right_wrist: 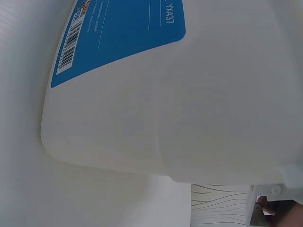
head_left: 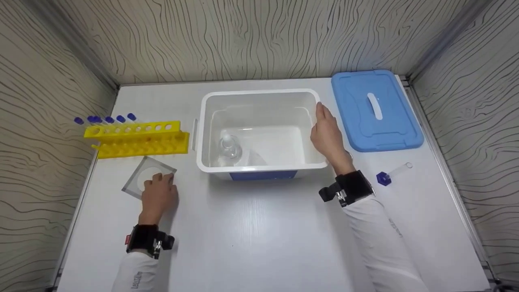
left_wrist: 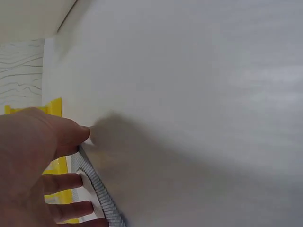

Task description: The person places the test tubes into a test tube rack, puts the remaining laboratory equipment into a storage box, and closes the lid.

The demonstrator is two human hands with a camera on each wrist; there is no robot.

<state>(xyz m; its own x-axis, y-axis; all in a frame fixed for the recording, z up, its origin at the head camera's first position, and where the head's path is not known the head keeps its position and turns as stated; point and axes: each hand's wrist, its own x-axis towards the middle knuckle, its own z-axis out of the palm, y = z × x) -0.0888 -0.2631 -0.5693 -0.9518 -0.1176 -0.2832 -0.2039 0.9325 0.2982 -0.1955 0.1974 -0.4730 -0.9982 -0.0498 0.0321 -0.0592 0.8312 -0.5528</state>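
A white plastic bin [head_left: 259, 167] stands mid-table, with a clear round vessel with a white top [head_left: 230, 148] inside at its near left. My right hand [head_left: 327, 132] grips the bin's right side at the rim, fingers pointing away from me. Part of that hand shows by the bin's handle bracket [right_wrist: 272, 190] in the right wrist view. My left hand [head_left: 158, 194] is over a square grey wire gauze [head_left: 136, 180] with a white round centre. Its fingertips rest on the gauze, and the thumb [left_wrist: 71, 133] lies at one corner.
A yellow test tube rack [head_left: 142, 142] with several blue-capped tubes stands left of the bin. A blue lid [head_left: 377, 117] with a white handle lies at the back right. Before it, a small clear cylinder with a blue hexagonal base [head_left: 384, 179] lies on its side.
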